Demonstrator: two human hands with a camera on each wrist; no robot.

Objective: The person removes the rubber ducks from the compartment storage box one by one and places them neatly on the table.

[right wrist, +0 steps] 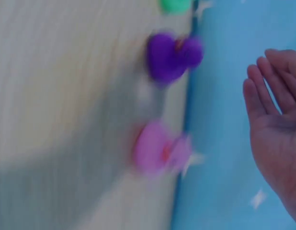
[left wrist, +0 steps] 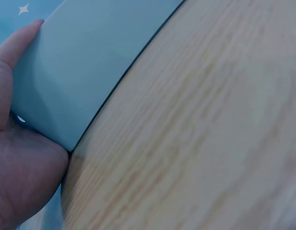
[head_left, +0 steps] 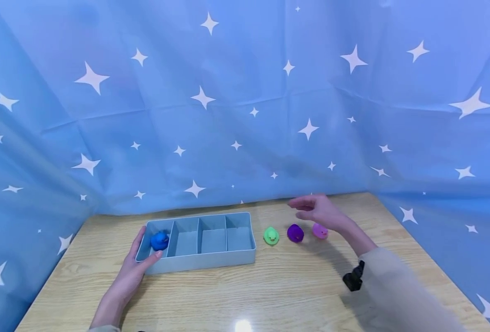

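Note:
A light-blue divided storage box lies on the table, a blue rubber duck in its leftmost compartment. My left hand holds the box's left end, thumb along the front wall, fingers at the far side. In the left wrist view, the palm of the left hand meets the box corner. To the box's right stand a green rubber duck, a purple rubber duck and a pink rubber duck in a row. My right hand hovers above the purple and pink ducks, holding nothing, fingers extended.
The wooden table ends at a blue curtain with white stars, which hangs behind and along both sides. A black strap or device sits at the right wrist.

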